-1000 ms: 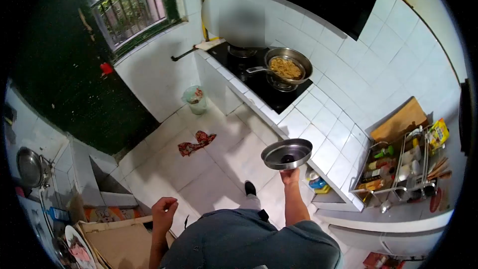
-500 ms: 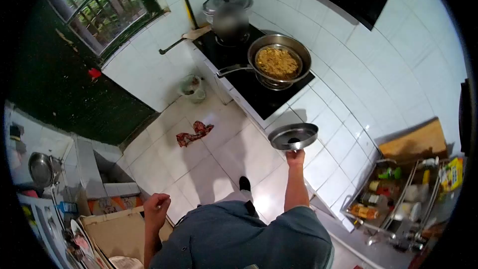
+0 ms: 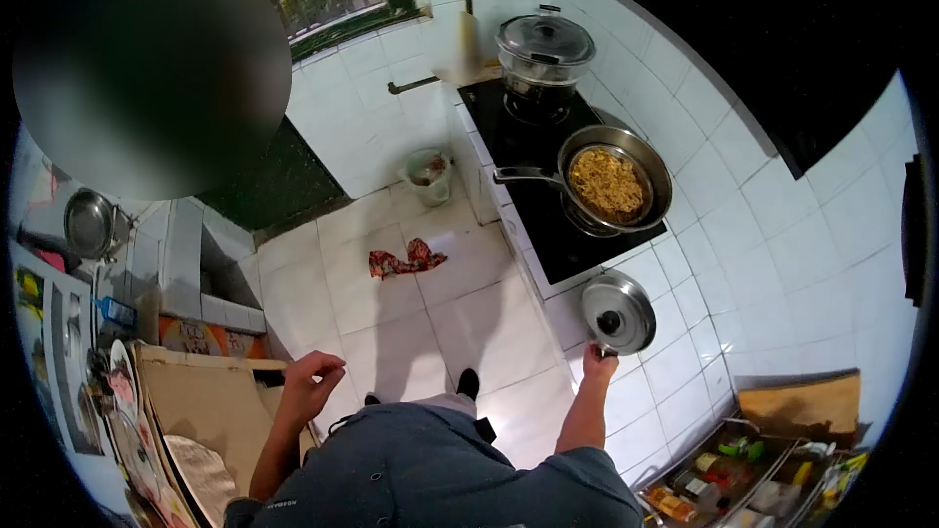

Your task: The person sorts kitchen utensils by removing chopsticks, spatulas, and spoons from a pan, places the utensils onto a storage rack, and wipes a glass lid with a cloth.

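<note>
Cloth [image 3: 419, 256] lies on floor [image 3: 391, 347] near bin [image 3: 428, 186], well apart from lid [image 3: 631, 305].

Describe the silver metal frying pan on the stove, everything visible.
The silver metal frying pan is round and deep-sided, with one long metal handle reaching to the front edge of the black cooktop. It sits upright, uncovered, over the nearer burner, holding golden-brown food in small pieces. No hand touches it.

Cloth [image 3: 408, 258] at frame centre-left: red, patterned. Stove top [image 3: 520, 151]: black. Food [image 3: 608, 184] right of centre: golden-brown.
</note>
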Demonstrator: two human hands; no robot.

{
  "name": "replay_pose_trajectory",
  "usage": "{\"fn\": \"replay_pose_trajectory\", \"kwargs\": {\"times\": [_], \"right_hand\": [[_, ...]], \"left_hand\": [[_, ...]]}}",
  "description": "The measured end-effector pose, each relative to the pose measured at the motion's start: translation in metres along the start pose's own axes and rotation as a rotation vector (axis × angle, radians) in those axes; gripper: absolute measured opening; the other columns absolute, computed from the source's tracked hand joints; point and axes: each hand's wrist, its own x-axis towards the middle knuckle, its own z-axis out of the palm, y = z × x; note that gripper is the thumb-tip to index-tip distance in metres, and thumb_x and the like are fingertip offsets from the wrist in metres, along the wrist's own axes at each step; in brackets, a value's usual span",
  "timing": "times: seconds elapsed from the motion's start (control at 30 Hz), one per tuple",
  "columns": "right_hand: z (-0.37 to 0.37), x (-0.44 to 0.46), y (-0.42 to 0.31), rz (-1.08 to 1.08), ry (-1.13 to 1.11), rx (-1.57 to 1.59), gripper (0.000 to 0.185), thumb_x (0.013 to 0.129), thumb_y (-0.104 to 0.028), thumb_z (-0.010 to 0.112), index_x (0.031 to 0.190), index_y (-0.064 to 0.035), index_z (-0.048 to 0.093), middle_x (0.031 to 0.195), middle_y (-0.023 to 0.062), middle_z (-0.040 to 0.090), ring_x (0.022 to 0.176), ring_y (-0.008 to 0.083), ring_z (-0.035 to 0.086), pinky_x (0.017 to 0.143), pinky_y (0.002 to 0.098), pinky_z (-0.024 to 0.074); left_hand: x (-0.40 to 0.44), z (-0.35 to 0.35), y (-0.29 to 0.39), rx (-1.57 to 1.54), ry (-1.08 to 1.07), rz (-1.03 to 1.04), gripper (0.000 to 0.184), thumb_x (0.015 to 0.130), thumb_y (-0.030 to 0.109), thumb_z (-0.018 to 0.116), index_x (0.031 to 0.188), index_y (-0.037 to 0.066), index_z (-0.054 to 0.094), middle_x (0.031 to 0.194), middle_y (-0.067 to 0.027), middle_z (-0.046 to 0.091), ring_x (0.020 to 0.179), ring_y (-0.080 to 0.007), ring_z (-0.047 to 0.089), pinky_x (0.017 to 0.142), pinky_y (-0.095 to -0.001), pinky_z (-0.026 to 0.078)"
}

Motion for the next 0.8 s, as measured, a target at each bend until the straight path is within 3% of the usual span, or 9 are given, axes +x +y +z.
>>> {"fn": "replay_pose_trajectory", "kwargs": {"times": [0.07, 0.13, 0.2, 0.33, 0.43, 0.53, 0.6, 0.67, 0.8], "right_hand": [[-0.005, -0.002, -0.003, -0.037, 0.01, -0.017, 0.022, 0.091, -0.026, 0.045, 0.096, -0.0051, 0.053, 0.094, 0.0131, 0.058, 0.09, 0.0295, 0.056, 0.077, 0.0457, 0.0493], [-0.006, -0.006, -0.004, -0.046, 0.217, 0.06, 0.023, 0.09, -0.026, 0.045, 0.097, -0.0057, 0.052, 0.09, 0.012, 0.057, 0.083, 0.0296, 0.056, 0.073, 0.045, 0.0493], [-0.001, -0.018, 0.003, -0.088, 0.115, -0.012, 0.026, 0.088, -0.029, 0.047, 0.099, -0.0063, 0.051, 0.093, 0.0135, 0.057, 0.085, 0.0292, 0.056, 0.074, 0.0451, 0.0488], [0.014, -0.06, 0.013, -0.074, 0.208, 0.022, 0.035, 0.083, -0.034, 0.052, 0.105, -0.0068, 0.05, 0.103, 0.0166, 0.054, 0.096, 0.0291, 0.054, 0.078, 0.0466, 0.0484], [0.018, -0.076, 0.029, -0.315, 0.337, -0.304, 0.044, 0.082, -0.038, 0.054, 0.111, -0.0049, 0.051, 0.112, 0.0172, 0.051, 0.102, 0.028, 0.051, 0.08, 0.0473, 0.0469], [0.007, -0.094, 0.055, -0.243, 0.089, -0.565, 0.045, 0.081, -0.039, 0.058, 0.111, -0.0062, 0.053, 0.112, 0.0187, 0.053, 0.103, 0.0268, 0.052, 0.081, 0.0468, 0.0468], [0.001, -0.113, 0.096, -0.174, -0.114, -0.86, 0.045, 0.08, -0.04, 0.06, 0.111, -0.0071, 0.054, 0.112, 0.0198, 0.054, 0.103, 0.0259, 0.053, 0.082, 0.0465, 0.0468], [-0.004, -0.13, 0.15, -0.162, -0.351, -1.247, 0.046, 0.079, -0.041, 0.062, 0.11, -0.0079, 0.056, 0.112, 0.0208, 0.055, 0.103, 0.0251, 0.054, 0.082, 0.0463, 0.0467], [-0.011, -0.157, 0.281, -0.219, -0.919, -1.994, 0.047, 0.077, -0.042, 0.066, 0.11, -0.0096, 0.059, 0.112, 0.0229, 0.056, 0.104, 0.0234, 0.055, 0.084, 0.0457, 0.0466]], "left_hand": [[0.0, 0.0, 0.001, -0.043, -0.031, -0.013, 0.01, 0.08, 0.002, 0.065, 0.089, -0.001, 0.064, 0.083, -0.0099, 0.064, 0.075, -0.0169, 0.063, 0.067, -0.0284, 0.051], [0.0, -0.003, -0.003, -0.042, -0.033, 0.004, 0.01, 0.08, 0.003, 0.065, 0.089, -0.001, 0.064, 0.084, -0.0099, 0.064, 0.075, -0.0174, 0.063, 0.067, -0.0284, 0.051], [-0.004, -0.01, -0.008, -0.062, -0.055, 0.0, 0.011, 0.08, 0.003, 0.066, 0.09, 0.0, 0.065, 0.084, -0.0097, 0.064, 0.076, -0.0176, 0.063, 0.067, -0.0283, 0.051], [-0.02, -0.034, -0.035, -0.086, -0.016, 0.002, 0.012, 0.08, 0.003, 0.066, 0.091, 0.0, 0.065, 0.085, -0.0098, 0.064, 0.077, -0.0178, 0.064, 0.068, -0.0286, 0.051], [-0.041, -0.053, -0.07, -0.177, 0.047, -0.045, 0.011, 0.081, 0.002, 0.065, 0.092, 0.0, 0.065, 0.086, -0.0101, 0.064, 0.077, -0.0173, 0.064, 0.07, -0.029, 0.052], [-0.075, -0.078, -0.116, -0.285, 0.077, -0.062, 0.013, 0.084, 0.008, 0.063, 0.095, 0.0, 0.064, 0.09, -0.0101, 0.063, 0.083, -0.0183, 0.063, 0.075, -0.03, 0.053], [-0.098, -0.1, -0.146, -0.199, 0.157, 0.009, 0.014, 0.084, 0.012, 0.064, 0.094, 0.003, 0.063, 0.089, -0.0113, 0.062, 0.081, -0.0229, 0.063, 0.071, -0.0325, 0.05], [-0.124, -0.136, -0.162, -0.124, 0.149, -0.041, 0.014, 0.086, 0.012, 0.062, 0.096, 0.002, 0.062, 0.091, -0.009, 0.063, 0.082, -0.0171, 0.061, 0.075, -0.0308, 0.05], [-0.189, -0.193, -0.216, -0.241, 0.442, -0.068, 0.014, 0.084, 0.013, 0.064, 0.094, 0.003, 0.062, 0.09, -0.0101, 0.062, 0.082, -0.0231, 0.061, 0.072, -0.0323, 0.049]]}}
